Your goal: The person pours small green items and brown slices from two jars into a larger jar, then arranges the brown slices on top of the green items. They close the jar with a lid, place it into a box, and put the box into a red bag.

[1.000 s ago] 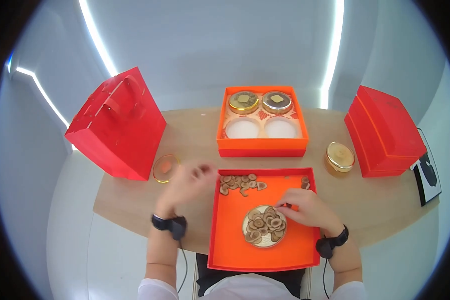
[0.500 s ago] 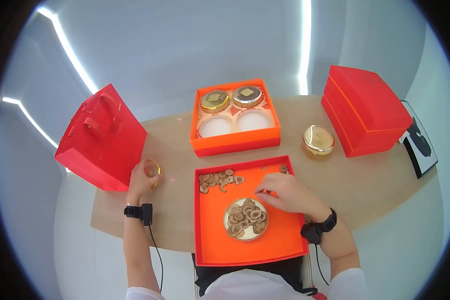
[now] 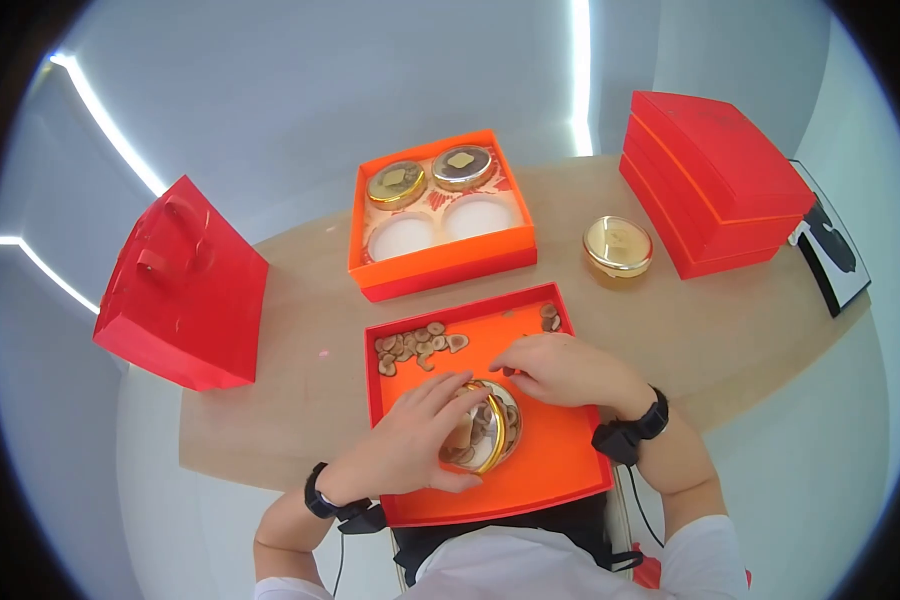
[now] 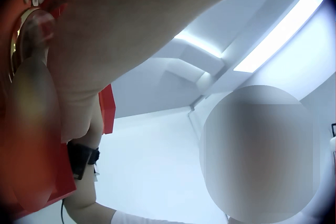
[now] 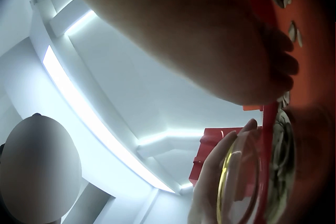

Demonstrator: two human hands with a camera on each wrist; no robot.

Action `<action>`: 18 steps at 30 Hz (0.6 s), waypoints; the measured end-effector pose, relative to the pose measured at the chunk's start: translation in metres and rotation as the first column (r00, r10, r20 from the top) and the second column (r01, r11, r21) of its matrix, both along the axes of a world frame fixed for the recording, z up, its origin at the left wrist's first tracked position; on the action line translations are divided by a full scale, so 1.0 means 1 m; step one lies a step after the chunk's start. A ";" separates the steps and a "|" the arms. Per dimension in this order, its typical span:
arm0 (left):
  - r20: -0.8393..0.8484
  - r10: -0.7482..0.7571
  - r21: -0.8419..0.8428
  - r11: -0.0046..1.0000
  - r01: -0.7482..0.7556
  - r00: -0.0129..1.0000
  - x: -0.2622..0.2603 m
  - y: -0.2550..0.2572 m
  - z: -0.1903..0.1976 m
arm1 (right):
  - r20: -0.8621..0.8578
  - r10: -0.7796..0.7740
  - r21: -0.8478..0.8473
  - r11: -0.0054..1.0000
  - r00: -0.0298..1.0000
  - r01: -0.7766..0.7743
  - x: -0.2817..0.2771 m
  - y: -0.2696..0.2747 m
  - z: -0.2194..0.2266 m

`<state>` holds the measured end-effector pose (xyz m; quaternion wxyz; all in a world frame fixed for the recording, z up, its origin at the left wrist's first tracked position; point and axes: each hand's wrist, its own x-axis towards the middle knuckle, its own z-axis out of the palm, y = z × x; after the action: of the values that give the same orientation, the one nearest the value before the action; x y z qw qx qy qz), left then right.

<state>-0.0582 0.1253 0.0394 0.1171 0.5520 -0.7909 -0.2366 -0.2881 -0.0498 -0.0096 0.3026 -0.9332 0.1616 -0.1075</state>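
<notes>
My left hand point(image 3: 410, 440) grips a clear lid with a gold rim point(image 3: 497, 432), tilted over the round dish of dried brown slices point(image 3: 513, 415) in the orange tray point(image 3: 550, 470). The right wrist view shows the lid point(image 5: 239, 182) upright on edge beside the heaped slices point(image 5: 282, 166). Beside the dish, my right hand point(image 3: 565, 370) hovers above the tray with its fingers curled; whether a slice is between the fingertips cannot be made out. Loose slices point(image 3: 410, 345) lie in the tray's far left corner, a few more point(image 3: 550, 318) in the far right one.
Beyond the tray stands an orange box point(image 3: 450, 260) with two lidded jars and two round white recesses. To the right are a gold-lidded jar point(image 3: 618, 247), red boxes point(image 3: 715, 185) and a framed picture point(image 3: 835, 245). A red paper bag point(image 3: 185, 290) stands left.
My left hand reached to the lid on the table's left, took hold of it and brought it over the dish. The right hand stays near the dish. The head view has shifted.
</notes>
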 end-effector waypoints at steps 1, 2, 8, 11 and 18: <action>0.031 -0.010 -0.021 1.000 0.011 0.999 -0.003 0.001 -0.004 | -0.029 0.009 -0.001 1.000 1.000 -0.009 0.000 0.000 0.000; 0.063 -0.018 -0.043 0.999 0.021 0.998 -0.005 0.001 -0.007 | -0.057 0.020 -0.003 1.000 0.998 -0.020 0.000 -0.001 0.000; 0.027 -0.008 -0.088 0.996 0.010 1.000 -0.006 -0.004 -0.023 | -0.108 0.054 -0.003 0.999 0.993 -0.055 -0.001 0.002 -0.004; 0.009 -0.020 -0.087 0.996 0.020 1.000 -0.009 -0.009 -0.024 | -0.115 0.071 0.021 0.997 0.991 -0.069 0.001 0.002 -0.005; 0.032 -0.038 -0.062 0.997 0.040 0.999 -0.005 -0.011 -0.020 | -0.103 0.085 0.020 0.996 0.991 -0.083 0.000 0.002 -0.009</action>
<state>-0.0634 0.1141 0.0197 0.1175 0.5361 -0.8104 -0.2053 -0.2884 -0.0481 -0.0186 0.3055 -0.9410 0.1384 -0.0449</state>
